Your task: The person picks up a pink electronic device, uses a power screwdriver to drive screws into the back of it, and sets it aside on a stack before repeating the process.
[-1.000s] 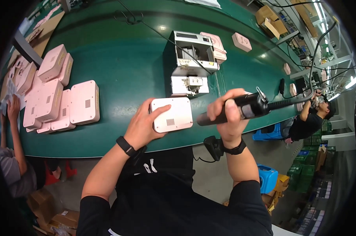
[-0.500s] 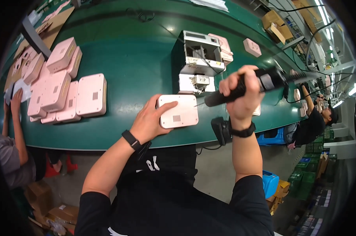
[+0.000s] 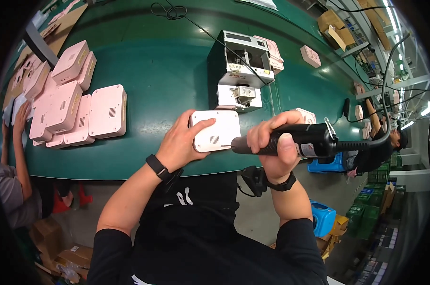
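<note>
Now the screwdriver (image 3: 312, 140) has dropped lower beside the pink case (image 3: 223, 126).

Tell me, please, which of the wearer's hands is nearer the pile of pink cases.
Left: the left hand is right of the pile; the right hand is farther right.

Left hand (image 3: 174, 145): grips pink case (image 3: 217, 127) at its left edge, one finger laid across the top face.
Right hand (image 3: 280, 160): wrapped around black power screwdriver (image 3: 317, 135), held nearly level.
Bit (image 3: 226, 146): at the case's near right corner; contact not confirmable.
Surface (image 3: 163, 90): green.
Metal machine (image 3: 238, 78): just beyond the case.
Pink stack (image 3: 63, 107): at left, well apart from both hands.
</note>
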